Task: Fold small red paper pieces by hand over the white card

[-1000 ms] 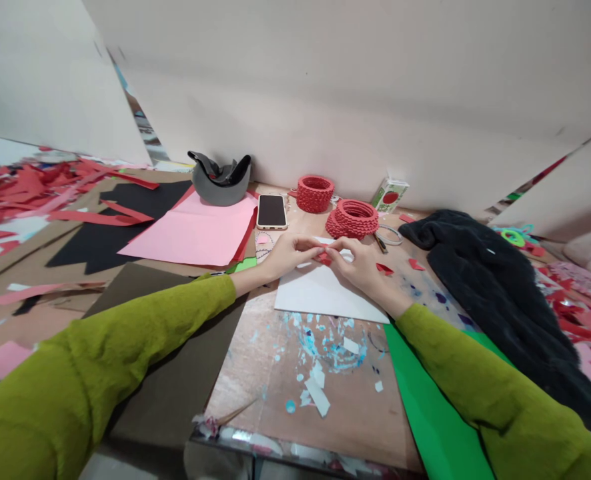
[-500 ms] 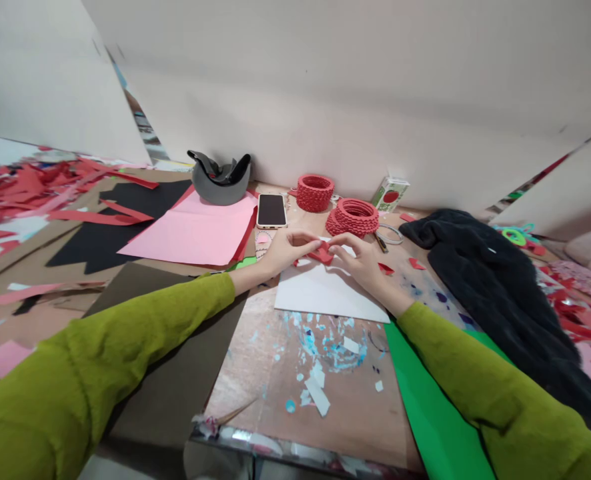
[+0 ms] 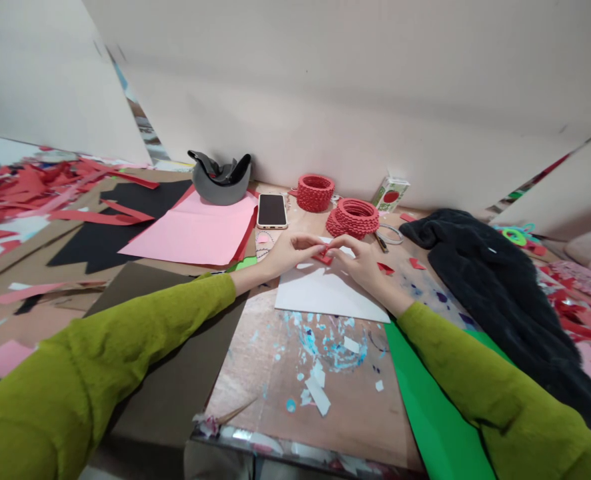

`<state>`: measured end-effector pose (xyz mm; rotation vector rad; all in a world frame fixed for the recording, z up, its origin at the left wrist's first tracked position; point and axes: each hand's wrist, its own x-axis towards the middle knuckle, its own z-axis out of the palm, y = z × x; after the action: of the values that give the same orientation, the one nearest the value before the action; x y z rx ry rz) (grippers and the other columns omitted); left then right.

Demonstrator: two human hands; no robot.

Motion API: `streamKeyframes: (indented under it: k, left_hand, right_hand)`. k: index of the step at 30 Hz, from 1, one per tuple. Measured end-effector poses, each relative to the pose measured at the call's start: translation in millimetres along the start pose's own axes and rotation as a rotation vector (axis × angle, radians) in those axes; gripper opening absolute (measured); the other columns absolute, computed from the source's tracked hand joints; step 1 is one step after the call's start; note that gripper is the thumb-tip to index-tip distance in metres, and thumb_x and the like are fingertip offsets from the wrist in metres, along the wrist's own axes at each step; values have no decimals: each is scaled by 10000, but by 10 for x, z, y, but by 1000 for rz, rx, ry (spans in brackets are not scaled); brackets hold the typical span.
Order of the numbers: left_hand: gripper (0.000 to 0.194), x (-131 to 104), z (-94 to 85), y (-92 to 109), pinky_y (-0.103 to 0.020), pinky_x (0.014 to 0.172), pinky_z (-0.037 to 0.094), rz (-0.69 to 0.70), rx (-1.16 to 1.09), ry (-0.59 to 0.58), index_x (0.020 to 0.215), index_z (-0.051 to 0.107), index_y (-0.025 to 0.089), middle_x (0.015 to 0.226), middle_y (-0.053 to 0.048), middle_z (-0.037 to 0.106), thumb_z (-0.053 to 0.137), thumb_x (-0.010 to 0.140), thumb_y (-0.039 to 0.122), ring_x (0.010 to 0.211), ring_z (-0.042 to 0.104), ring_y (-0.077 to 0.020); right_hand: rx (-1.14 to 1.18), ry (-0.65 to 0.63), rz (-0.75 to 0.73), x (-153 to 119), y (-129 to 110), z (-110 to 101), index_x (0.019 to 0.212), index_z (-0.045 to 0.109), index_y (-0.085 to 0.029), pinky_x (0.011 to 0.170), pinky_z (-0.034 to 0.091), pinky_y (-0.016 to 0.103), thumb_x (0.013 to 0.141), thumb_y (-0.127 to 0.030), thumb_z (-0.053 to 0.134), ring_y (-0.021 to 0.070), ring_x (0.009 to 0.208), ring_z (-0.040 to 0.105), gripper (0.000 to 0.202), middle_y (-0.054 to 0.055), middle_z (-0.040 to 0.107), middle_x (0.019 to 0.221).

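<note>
Above a white board [image 3: 328, 293], a small piece of red paper [image 3: 324, 257] is pinched between the fingertips of both my hands. My left hand [image 3: 295, 252] grips it from the left, thumb and fingers closed. From the right, my right hand [image 3: 356, 261] is closed on its other side. Fingers partly cover the piece, so its exact shape is hard to make out. Just behind the hands stands a ring of stacked red paper coils [image 3: 353, 217], with a second red coil ring [image 3: 315, 192] farther back. Small red folded scraps [image 3: 385, 268] lie beside my right hand.
Pink paper sheets [image 3: 195, 227], a grey cap [image 3: 221, 180] and a phone [image 3: 272, 210] are at the back left. A small carton [image 3: 391, 191] leans by the wall. Dark fuzzy cloth [image 3: 495, 287] and green paper [image 3: 433, 400] lie right. Paper bits [image 3: 318, 397] litter the table front.
The red paper between my fingertips shows less of its surface and looks narrower now. My fingers have shifted slightly around it; both arms stay nearly in place.
</note>
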<state>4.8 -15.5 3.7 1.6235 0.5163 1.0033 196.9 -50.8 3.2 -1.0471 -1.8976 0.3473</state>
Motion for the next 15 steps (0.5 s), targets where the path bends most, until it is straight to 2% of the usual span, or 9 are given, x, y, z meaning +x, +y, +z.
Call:
streamKeyframes:
  k: [7, 15]
  left_hand:
    - [263, 3, -24, -16, -247, 727, 532, 35, 75, -10, 937, 733, 125, 914, -96, 736, 685, 777, 329, 813, 681, -165]
    - [217, 4, -37, -7, -231, 697, 511, 169, 288, 35, 881, 733, 135, 862, -75, 717, 687, 777, 319, 766, 650, -134]
  right_hand:
    - [25, 11, 1, 5, 26, 10, 806, 677, -202, 724, 471, 290, 845, -276, 598, 168, 742, 627, 115, 6, 692, 791]
    - [25, 4, 26, -4, -11, 6, 802, 690, -200, 707, 478, 280, 822, -296, 634, 171, 741, 636, 113, 11, 700, 788]
